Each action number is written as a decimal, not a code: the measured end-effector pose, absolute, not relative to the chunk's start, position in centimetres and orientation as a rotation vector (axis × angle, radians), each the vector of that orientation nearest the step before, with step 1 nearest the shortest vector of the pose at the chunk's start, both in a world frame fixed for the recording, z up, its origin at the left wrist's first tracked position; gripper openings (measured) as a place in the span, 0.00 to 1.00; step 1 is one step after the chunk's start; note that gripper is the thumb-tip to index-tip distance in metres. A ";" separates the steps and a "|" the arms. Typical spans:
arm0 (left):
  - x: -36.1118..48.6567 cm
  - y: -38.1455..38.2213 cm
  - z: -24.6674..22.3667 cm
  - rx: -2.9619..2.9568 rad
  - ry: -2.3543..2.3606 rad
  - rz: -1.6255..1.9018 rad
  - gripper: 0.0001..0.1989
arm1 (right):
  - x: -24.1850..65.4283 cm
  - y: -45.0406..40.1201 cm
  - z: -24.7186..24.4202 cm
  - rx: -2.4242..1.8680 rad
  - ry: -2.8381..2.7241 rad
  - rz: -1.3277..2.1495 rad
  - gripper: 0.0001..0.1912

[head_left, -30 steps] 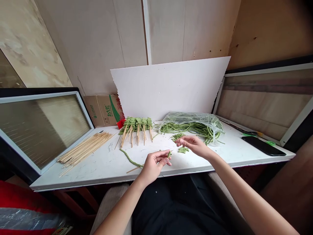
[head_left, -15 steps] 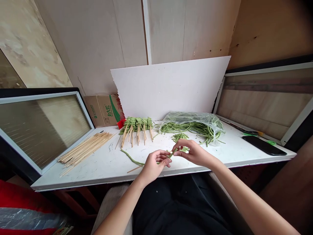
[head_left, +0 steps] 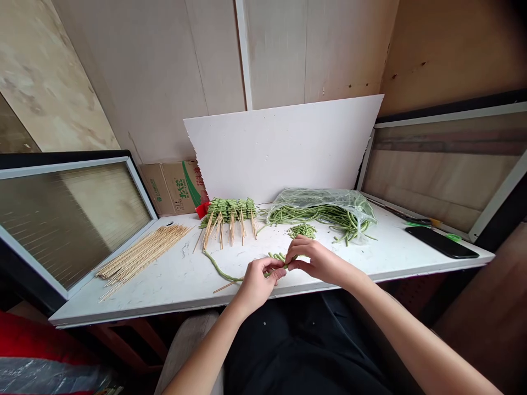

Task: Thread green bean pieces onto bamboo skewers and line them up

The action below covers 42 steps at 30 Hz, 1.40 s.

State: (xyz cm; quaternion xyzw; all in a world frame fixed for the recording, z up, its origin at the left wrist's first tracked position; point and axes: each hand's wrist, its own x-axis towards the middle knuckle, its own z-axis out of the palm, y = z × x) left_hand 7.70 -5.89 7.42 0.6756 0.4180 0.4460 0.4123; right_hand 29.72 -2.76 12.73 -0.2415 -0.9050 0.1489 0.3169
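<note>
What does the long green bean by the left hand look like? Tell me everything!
The long green bean is slim and smooth-looking. It lies in a gentle bend on the white table, its far end near the sticks of the skewered beans. It curves right, toward the table's near edge, until the left hand hides it. Green at the fingertips may be the same bean. A lone stick lies close by its near part.

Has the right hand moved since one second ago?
Yes. Judged against the plastic bag, the right hand has moved toward the table's front edge.
</note>
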 end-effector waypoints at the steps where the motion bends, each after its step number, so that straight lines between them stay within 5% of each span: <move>1: 7.8 -5.9 7.5 1.703 1.050 1.126 0.13 | 29.6 -2.8 12.6 -0.623 -2.379 0.401 0.09; 6: 8.0 -6.1 7.7 1.671 1.000 1.185 0.07 | 28.7 -2.8 12.0 -0.576 -2.318 0.459 0.14; 14: 8.6 -6.9 8.4 1.329 0.769 1.153 0.19 | 27.7 -3.4 11.5 -0.541 -2.091 0.751 0.15; 23: 8.0 -6.9 9.2 1.329 0.769 1.225 0.17 | 30.0 0.7 9.7 -0.749 -1.658 0.988 0.24; 29: 8.0 -6.4 8.6 1.294 0.819 1.233 0.21 | 36.1 5.5 6.6 -1.223 -1.725 0.841 0.32; 35: 8.1 -6.5 8.5 1.302 0.825 1.219 0.20 | 38.6 7.8 3.1 -1.457 -1.979 0.392 0.19; 42: 8.0 -6.3 8.4 1.342 0.807 1.206 0.19 | 38.6 7.5 3.7 -1.483 -2.108 0.214 0.22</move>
